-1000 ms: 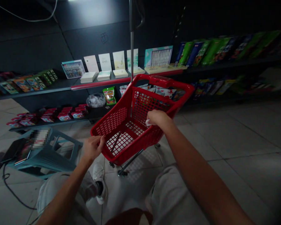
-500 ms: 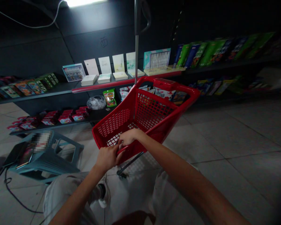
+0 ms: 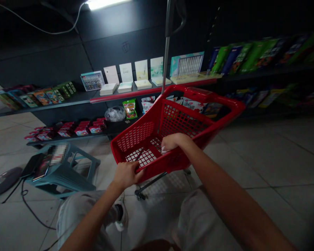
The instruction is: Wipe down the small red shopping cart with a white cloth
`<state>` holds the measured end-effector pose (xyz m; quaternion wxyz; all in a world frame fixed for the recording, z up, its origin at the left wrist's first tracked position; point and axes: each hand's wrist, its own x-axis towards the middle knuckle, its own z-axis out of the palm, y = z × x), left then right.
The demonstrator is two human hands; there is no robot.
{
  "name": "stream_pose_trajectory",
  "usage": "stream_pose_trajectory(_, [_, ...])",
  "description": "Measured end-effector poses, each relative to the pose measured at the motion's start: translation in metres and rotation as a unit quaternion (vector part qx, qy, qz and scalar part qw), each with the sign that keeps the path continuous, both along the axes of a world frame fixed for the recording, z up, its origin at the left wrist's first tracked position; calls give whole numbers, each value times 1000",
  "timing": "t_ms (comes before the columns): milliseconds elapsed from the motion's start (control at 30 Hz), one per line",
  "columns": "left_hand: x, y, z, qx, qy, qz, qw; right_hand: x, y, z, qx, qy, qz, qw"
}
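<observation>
A red plastic shopping basket on wheels (image 3: 136, 134) stands tilted on the tiled floor in front of me. My left hand (image 3: 126, 175) is closed on the basket's near rim. My right hand (image 3: 171, 142) reaches inside the basket, fingers curled round a small white thing, perhaps a cloth, pressed against the inner side wall. A dark thin rod lies on the basket's mesh floor (image 3: 143, 157). The basket's metal handle pole (image 3: 166, 52) rises upward behind it.
A grey-blue plastic stool (image 3: 68, 167) with a phone and papers on it stands at left, cables on the floor beside it. Dark shelves (image 3: 68, 99) behind carry boxes, cards and packets. My knees in light trousers (image 3: 199, 223) are at the bottom.
My right hand moved from the near rim next to my left hand back along the inside wall of the basket. The left hand kept its hold on the rim. The view shifted slightly left.
</observation>
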<state>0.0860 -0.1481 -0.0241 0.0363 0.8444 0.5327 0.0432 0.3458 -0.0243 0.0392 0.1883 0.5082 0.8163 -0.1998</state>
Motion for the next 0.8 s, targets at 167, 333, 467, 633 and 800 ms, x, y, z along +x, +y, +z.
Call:
stream_pose_trajectory(167, [-4, 6, -1, 8, -10, -4, 1000, -58, -23, 1, -47, 56, 151, 986])
stream_pose_trajectory(333, [-13, 11, -3, 8, -9, -9, 1000, -58, -25, 0, -41, 36, 90, 994])
stream_pose_trajectory(467, [-17, 14, -3, 8, 9, 0, 1000, -3, -9, 10, 17, -92, -131, 987])
stream_pose_trajectory(633, [-17, 17, -8, 10, 20, -16, 1000, 55, 6, 9, 5, -26, -192, 981])
stream_pose_trajectory(800, [-15, 25, -9, 10, 21, -24, 999, 48, -2, -1, 293, 275, -149, 904])
